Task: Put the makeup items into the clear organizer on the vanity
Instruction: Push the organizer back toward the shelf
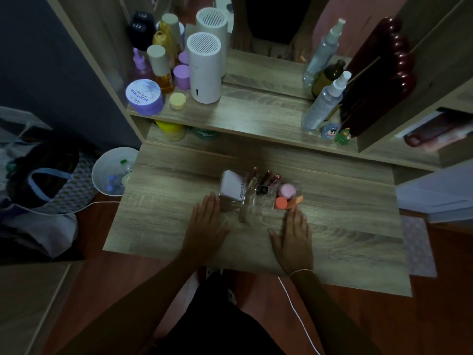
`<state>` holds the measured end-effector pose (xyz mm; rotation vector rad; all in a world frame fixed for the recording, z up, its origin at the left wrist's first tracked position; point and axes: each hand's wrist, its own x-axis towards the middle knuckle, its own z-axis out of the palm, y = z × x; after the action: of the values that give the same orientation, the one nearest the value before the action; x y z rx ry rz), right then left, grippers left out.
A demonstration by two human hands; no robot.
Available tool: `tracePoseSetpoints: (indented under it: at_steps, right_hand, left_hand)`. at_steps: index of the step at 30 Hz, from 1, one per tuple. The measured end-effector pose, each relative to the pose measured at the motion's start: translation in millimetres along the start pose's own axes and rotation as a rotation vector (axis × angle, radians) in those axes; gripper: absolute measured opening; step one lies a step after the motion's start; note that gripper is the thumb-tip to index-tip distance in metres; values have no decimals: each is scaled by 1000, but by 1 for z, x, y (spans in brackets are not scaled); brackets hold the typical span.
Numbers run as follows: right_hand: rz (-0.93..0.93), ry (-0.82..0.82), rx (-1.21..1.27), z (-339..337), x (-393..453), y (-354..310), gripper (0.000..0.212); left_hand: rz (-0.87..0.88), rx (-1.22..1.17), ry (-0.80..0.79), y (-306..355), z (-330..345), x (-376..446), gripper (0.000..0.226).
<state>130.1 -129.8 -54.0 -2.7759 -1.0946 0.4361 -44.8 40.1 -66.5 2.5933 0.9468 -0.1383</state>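
The clear organizer (252,201) stands on the wooden vanity top (166,213) in front of me. Inside it are a white box (231,185) at the left, several slim lip tubes (267,176) and a small black item (261,190) in the middle, and a pink round compact (287,190), an orange cap (281,202) and an orange stick (295,201) at the right. My left hand (206,226) lies flat and empty just left of the organizer's front. My right hand (294,239) lies flat and empty at its right front corner.
The raised shelf (256,119) holds bottles, a purple jar (145,96), a white cylinder device (204,67), spray bottles (323,102) and small figurines. A white bin (112,171) and a bag (41,180) sit on the floor at the left. A white cable (297,311) runs below.
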Motion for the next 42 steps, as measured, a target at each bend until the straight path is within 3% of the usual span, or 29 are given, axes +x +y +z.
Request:
tracePoseSetpoints:
  at_steps: [24, 42]
  right_hand:
    - [9, 14, 4, 0, 5, 13, 77]
    - [23, -41, -28, -28, 17, 97, 75]
  left_hand:
    - [111, 69, -16, -2, -2, 5, 74]
    - [119, 36, -42, 77, 10, 26, 82]
